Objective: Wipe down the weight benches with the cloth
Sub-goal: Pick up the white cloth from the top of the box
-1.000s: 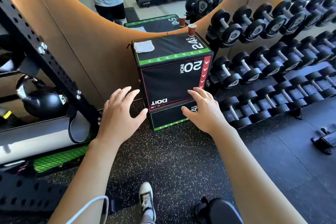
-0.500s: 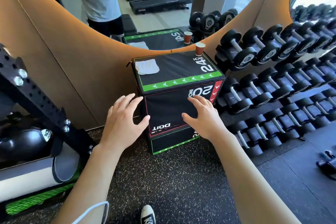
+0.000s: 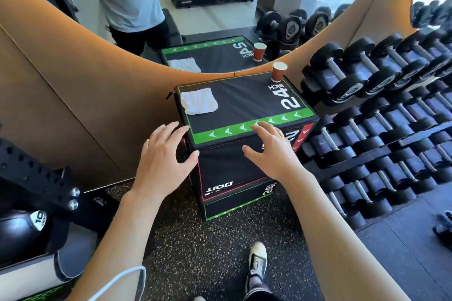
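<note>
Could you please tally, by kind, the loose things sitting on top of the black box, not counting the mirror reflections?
White cloth: 1
Paper cup: 1
Total on the black box: 2

White cloth (image 3: 199, 104): a folded, slightly rumpled terry square lying flat on the near-left corner of the padded box's (image 3: 244, 100) top, untouched and well apart from its far-right corner. The padded box is black, upright on the speckled floor against the wall, its top printed "24 INCH" and edged with a green strip of white arrowheads; its front face bears a red outline and an inverted logo, above a lower black section trimmed in green.
</note>
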A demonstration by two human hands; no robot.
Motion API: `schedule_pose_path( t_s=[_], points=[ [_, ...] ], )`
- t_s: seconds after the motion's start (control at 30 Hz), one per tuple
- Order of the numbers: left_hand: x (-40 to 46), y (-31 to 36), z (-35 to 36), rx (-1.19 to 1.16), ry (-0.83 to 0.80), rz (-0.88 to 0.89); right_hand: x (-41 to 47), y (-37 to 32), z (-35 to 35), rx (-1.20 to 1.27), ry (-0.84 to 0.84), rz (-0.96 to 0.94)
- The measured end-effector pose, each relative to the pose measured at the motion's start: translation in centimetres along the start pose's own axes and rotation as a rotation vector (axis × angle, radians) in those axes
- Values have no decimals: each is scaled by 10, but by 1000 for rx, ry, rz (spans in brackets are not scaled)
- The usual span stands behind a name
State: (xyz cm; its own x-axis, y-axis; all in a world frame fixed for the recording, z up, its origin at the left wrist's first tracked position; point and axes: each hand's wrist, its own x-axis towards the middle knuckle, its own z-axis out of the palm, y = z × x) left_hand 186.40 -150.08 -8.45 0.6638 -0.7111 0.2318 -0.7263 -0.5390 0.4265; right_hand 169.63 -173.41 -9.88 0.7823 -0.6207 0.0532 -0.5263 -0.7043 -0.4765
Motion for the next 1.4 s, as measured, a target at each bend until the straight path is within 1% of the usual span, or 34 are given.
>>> schedule_pose_path(
  t_s=[0.27,0.4,0.57,0.7,0.8,0.97,1.17,1.4],
  points=[
    [82,16,43,-5,35,-43,102,45,3,30,-78,-76],
    [121,31,66,18,31,-100,163,68,0,27,-123,-125],
    [150,29,83,60,25,-175,221,80,10,23,-187,-189],
    [166,17,92,84,28,-211,249,78,25,26,-226,-213],
    [180,0,99,90,17,-222,267,73,41,2,-269,-245],
    [209,-40,116,97,-57,-225,302,54,72,-65,-315,-261],
    [242,-99,130,93,-153,-169,340,18,116,-107,-355,-240],
    [267,-165,145,37,-269,-82,380,-24,182,-194,-479,-182]
  ],
)
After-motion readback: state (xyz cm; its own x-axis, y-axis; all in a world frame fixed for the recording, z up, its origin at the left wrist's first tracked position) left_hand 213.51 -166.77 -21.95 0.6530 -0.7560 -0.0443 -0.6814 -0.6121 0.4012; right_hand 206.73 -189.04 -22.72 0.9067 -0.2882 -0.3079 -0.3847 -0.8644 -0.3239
